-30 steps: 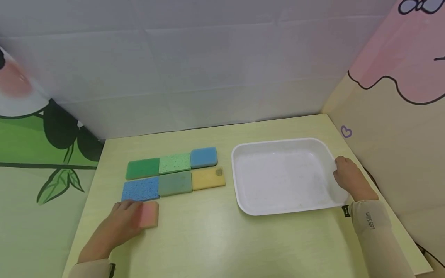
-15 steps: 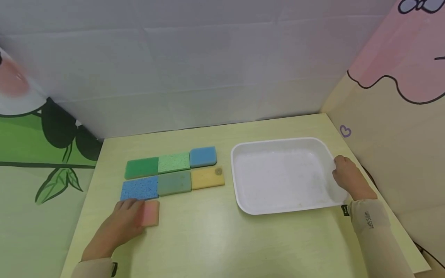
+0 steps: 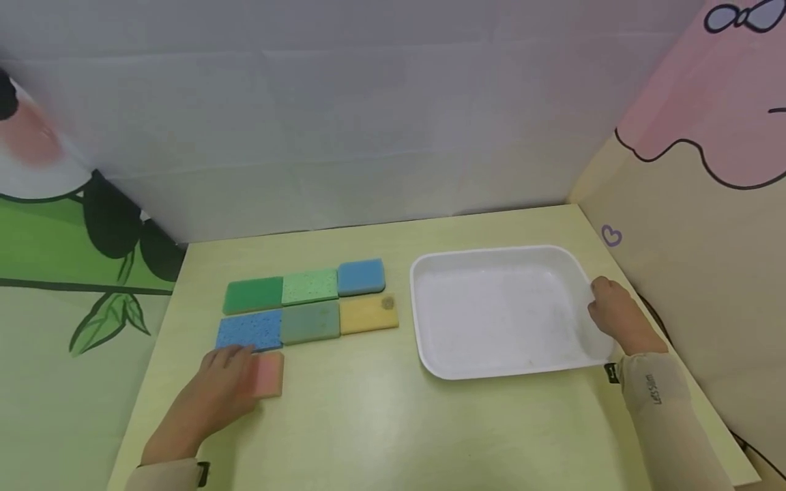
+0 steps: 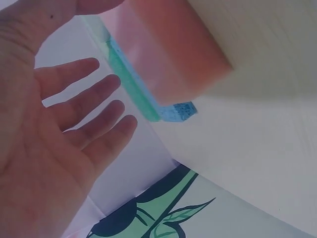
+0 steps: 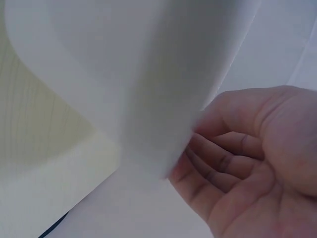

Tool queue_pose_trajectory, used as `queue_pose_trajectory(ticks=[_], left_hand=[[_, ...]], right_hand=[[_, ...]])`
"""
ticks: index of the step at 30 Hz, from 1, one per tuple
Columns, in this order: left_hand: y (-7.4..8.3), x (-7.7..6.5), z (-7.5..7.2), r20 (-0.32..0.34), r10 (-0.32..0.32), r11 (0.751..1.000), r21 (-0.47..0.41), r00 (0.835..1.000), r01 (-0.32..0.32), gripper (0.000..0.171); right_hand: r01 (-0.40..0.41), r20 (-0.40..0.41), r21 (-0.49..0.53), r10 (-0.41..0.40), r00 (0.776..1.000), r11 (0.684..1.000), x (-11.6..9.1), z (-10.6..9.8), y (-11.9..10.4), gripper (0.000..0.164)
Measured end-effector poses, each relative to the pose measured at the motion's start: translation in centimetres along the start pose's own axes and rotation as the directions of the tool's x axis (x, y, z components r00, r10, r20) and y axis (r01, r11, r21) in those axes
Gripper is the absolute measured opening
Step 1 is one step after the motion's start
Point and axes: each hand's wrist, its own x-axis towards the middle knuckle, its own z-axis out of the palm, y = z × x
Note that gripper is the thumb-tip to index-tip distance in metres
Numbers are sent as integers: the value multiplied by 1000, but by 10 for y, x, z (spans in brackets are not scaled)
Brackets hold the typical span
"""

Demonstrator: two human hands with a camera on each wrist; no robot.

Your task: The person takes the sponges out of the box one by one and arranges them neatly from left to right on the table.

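My left hand [image 3: 215, 390] is at the left end of a pink-and-orange sponge [image 3: 268, 375], covering part of it in the head view. In the left wrist view its fingers [image 4: 101, 89] are extended and spread, beside the sponge [image 4: 173, 54] rather than curled round it. The sponge lies just in front of a speckled blue sponge [image 3: 248, 330]. At the right, my right hand [image 3: 617, 314] grips the rim of a white rectangular tray [image 3: 485, 375]. The right wrist view shows thumb and curled fingers pinching the tray's edge [image 5: 158, 99].
Two rows of sponges lie edge to edge: dark green [image 3: 253, 296], light green [image 3: 310, 286] and blue [image 3: 361, 277] at the back, grey-green [image 3: 310, 322] and yellow [image 3: 368, 314] in front. Walls border the pale table [image 3: 381, 436] behind and at both sides.
The pink sponge has shifted slightly right and closer to the speckled blue one, with my left hand moving along. The right hand and tray stay put.
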Motion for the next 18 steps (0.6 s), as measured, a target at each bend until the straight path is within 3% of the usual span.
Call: queue_pose_trajectory(ticks=[3, 6, 13, 18], left_hand=[[7, 2, -3, 10, -39, 999, -30, 999, 39, 79], [13, 4, -5, -37, -42, 999, -31, 998, 41, 71], [25, 9, -9, -166, 8, 1000, -12, 986, -10, 67], [30, 11, -8, -262, 45, 999, 21, 964, -41, 70]], right_hand=[[18, -4, -9, -18, 1000, 1000, 0, 0, 2, 30], [23, 8, -19, -23, 1000, 1000, 1, 1, 5, 31], [3, 30, -27, -3, 1000, 1000, 3, 4, 9, 30], [6, 36, -42, -4, 999, 999, 0, 2, 4, 37]])
